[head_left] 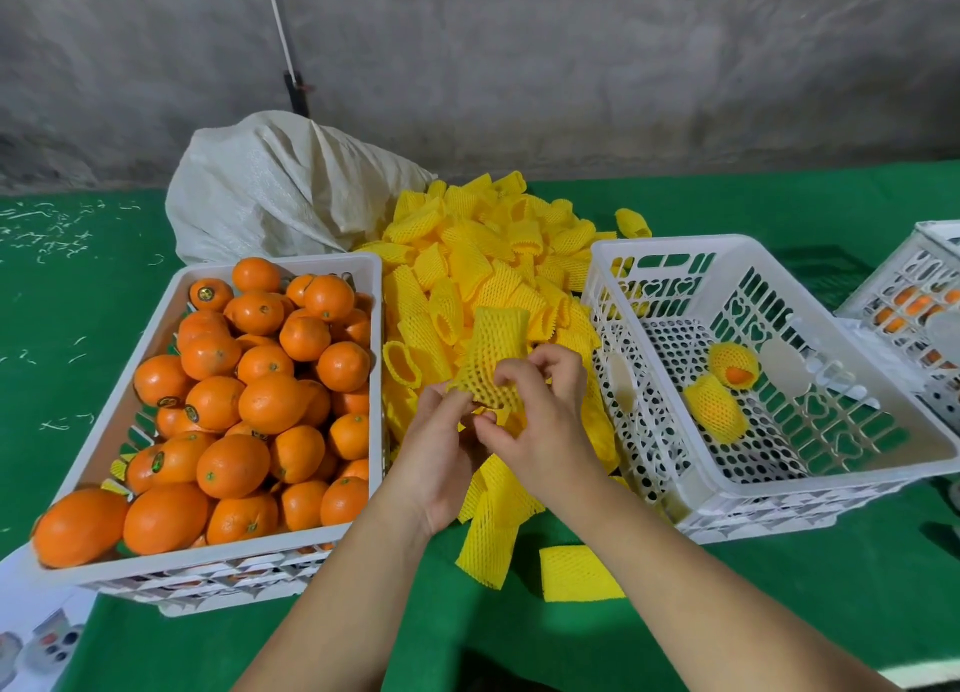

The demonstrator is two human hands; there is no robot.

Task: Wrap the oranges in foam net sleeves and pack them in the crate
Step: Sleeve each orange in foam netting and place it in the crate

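Left hand [441, 449] and right hand [535, 421] both pinch one yellow foam sleeve [493, 364] above the sleeve pile [467, 254]. Unwrapped oranges [244, 395] fill left crate [363, 270]; two wrapped oranges [714, 405] lie in right crate [675, 247] on green surface [779, 587].

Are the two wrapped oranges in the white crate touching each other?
Apart. The head view shows a strip of bare perforated crate floor between the farther wrapped orange and the nearer wrapped orange.
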